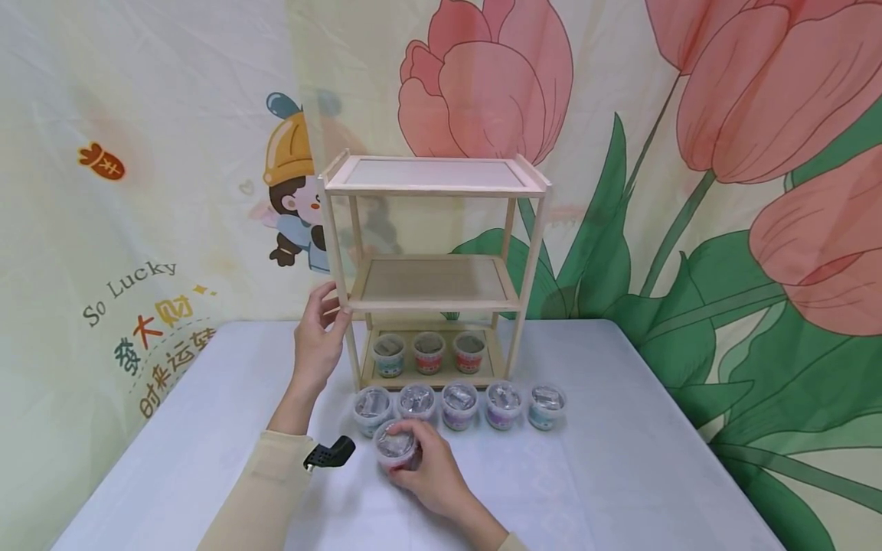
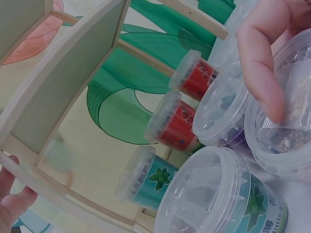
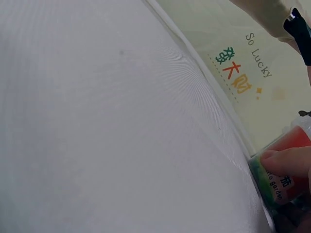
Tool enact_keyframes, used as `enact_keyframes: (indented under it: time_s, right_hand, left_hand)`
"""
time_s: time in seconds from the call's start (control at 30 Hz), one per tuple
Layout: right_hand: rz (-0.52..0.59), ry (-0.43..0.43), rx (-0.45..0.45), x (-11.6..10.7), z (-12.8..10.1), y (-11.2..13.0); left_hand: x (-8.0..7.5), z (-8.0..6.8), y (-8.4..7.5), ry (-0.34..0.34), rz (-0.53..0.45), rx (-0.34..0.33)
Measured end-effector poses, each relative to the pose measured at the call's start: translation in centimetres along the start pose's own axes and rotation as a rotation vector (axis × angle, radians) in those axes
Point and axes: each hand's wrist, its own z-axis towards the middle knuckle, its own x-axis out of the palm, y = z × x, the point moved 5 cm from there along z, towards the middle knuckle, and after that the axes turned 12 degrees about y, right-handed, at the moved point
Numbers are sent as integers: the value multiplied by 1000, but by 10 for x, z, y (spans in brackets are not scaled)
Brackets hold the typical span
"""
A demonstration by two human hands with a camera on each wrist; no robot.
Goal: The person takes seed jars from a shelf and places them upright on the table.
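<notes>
My left hand [image 1: 321, 337] grips the front left post of a small wooden shelf rack [image 1: 432, 306], beside the middle shelf. In the left wrist view its fingertips [image 2: 22, 199] show at the shelf's edge. My right hand [image 1: 434, 468] holds a clear-lidded plastic tub [image 1: 396, 446] between thumb and fingers, in front of the row of tubs. The right wrist view shows this tub's red and green label [image 3: 284, 179], with "garden" partly readable. On the bottom shelf stand a teal-labelled tub [image 1: 389, 356] and two red-labelled tubs [image 1: 429, 353].
Several more lidded tubs [image 1: 459, 405] with purple or teal labels line up on the white tablecloth [image 1: 606, 474] before the rack. A printed curtain [image 1: 207, 115] with tulips hangs behind the table. A black device [image 1: 331, 453] sits at the left sleeve.
</notes>
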Motion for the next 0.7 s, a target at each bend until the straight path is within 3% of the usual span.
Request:
enact_keyframes:
  time_s: [0.2, 0.53, 0.7]
  right_hand:
    - [-20, 55, 15, -2, -1, -1]
    - [57, 205, -46, -10, -3, 5]
    - [107, 296, -11, -18, -5, 10]
  left_hand:
    - [1, 0, -2, 2, 0, -10]
    - [-1, -1, -3, -5, -2, -3]
    - [0, -1, -3, -5, -12, 0]
